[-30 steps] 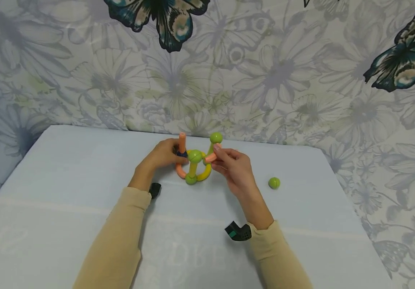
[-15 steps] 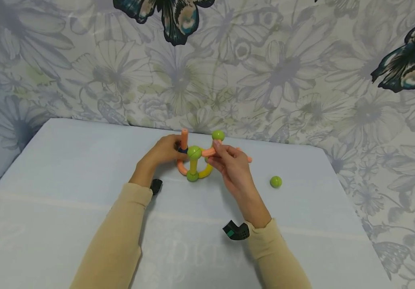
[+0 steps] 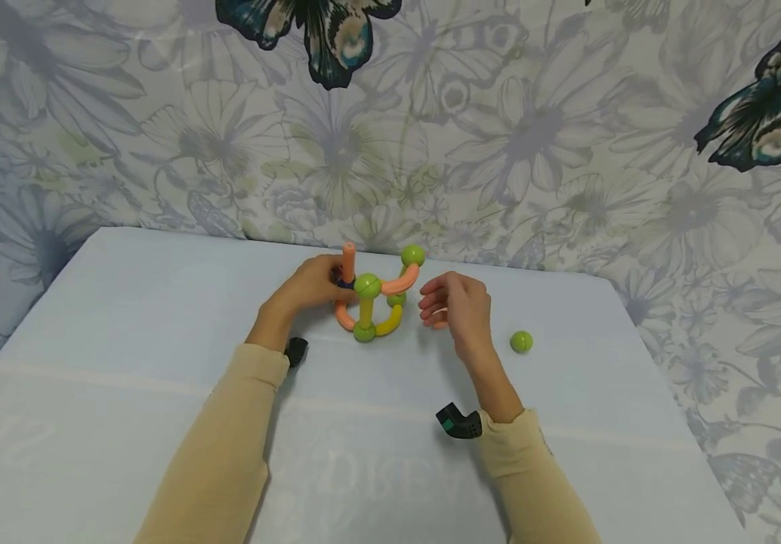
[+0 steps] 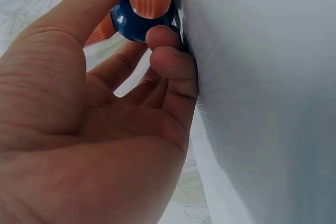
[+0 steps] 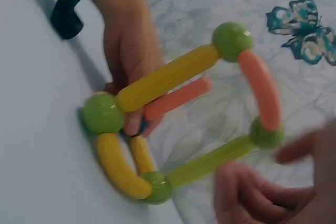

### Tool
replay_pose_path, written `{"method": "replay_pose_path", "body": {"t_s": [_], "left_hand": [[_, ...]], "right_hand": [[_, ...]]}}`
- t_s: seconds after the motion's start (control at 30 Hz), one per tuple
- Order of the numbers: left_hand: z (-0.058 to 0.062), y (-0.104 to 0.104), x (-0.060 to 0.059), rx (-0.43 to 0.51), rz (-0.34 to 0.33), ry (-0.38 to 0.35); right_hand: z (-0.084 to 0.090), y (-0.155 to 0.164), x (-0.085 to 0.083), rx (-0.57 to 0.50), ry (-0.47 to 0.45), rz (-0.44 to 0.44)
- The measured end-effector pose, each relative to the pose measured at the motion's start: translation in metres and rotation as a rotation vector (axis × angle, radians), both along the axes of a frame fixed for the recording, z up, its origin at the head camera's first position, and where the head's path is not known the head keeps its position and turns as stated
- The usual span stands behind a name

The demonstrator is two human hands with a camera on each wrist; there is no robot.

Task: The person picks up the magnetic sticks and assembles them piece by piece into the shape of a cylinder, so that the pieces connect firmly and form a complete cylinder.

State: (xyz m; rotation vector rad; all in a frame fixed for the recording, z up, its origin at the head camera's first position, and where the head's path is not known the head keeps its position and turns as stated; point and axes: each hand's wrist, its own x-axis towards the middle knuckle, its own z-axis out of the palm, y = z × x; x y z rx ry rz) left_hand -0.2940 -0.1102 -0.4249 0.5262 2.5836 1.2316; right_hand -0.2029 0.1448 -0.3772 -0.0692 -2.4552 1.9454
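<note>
A ball-and-stick construction toy stands near the table's back edge. Its top green ball (image 3: 367, 285) sits on a yellow stick (image 5: 168, 77), and a curved orange stick (image 3: 400, 281) bridges to the rear green ball (image 3: 413, 255). A green stick (image 5: 212, 161) holds up that far side. My left hand (image 3: 309, 285) grips the blue ball (image 4: 137, 22) low at the toy's left, from which an orange stick (image 3: 348, 262) rises. My right hand (image 3: 461, 306) hovers to the right, apart from the toy, fingers loosely bent. A small orange tip (image 3: 440, 325) shows below its fingers.
One loose green ball (image 3: 521, 341) lies on the white table (image 3: 363, 461), right of my right hand. The table meets a wall covering with flowers and butterflies (image 3: 764, 113) just behind the toy.
My right hand has let go of the curved orange stick, which now spans the two upper green balls, and has drawn back to the right. My left hand keeps its hold at the blue ball.
</note>
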Motion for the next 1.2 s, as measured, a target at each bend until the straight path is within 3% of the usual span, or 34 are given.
{"method": "replay_pose_path", "body": {"t_s": [0.1,0.17,0.27,0.4,0.57,0.7,0.9,1.2], "left_hand": [[-0.001,0.0,-0.001,0.022,-0.001,0.017],[-0.001,0.001,-0.002,0.036,-0.007,0.027],[0.0,0.001,-0.003,0.048,-0.017,0.039],[0.001,0.001,-0.003,0.05,-0.026,0.048],[-0.002,0.001,-0.004,0.045,-0.03,0.05],[-0.002,0.001,-0.003,0.058,-0.03,0.034],[-0.002,-0.001,-0.002,0.086,-0.078,0.027],[0.0,-0.005,0.0,0.086,-0.131,-0.013]], "right_hand": [[-0.015,-0.01,0.003,0.352,0.001,0.097],[-0.025,-0.022,0.007,0.528,0.03,0.176],[-0.039,-0.038,0.012,0.607,0.113,0.181],[-0.05,-0.047,0.012,0.579,0.23,0.085],[-0.053,-0.042,0.004,0.497,0.305,0.124],[-0.052,-0.031,-0.003,0.416,0.266,0.187],[-0.048,-0.018,-0.007,0.405,0.165,0.192],[-0.05,-0.009,-0.011,0.375,0.182,0.158]]}}
